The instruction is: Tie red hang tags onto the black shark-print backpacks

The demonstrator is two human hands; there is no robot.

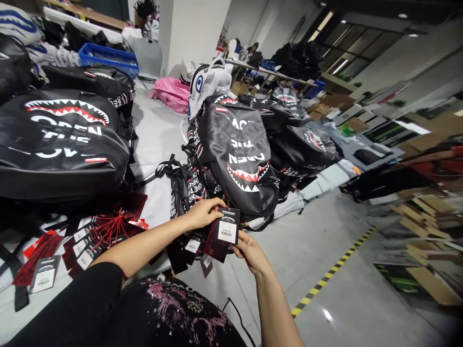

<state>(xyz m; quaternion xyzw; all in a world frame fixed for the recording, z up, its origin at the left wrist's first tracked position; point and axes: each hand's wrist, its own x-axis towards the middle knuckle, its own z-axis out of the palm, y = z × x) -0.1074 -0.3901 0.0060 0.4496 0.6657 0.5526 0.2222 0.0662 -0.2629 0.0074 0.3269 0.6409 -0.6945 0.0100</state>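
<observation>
A black hang tag with a white barcode label is between my two hands, over dark red tags. My left hand pinches its top left part, fingers at the string end. At its lower right edge, my right hand grips it between thumb and fingers. Just beyond lies a black backpack printed with white letters and a shark mouth. Another such backpack rests on the left. Below that one, a bunch of tags with red strings is spread on the white table.
A pink bag and a white backpack sit farther back, near a blue crate. More black backpacks are on the right. Yellow-black tape crosses the floor towards cardboard boxes.
</observation>
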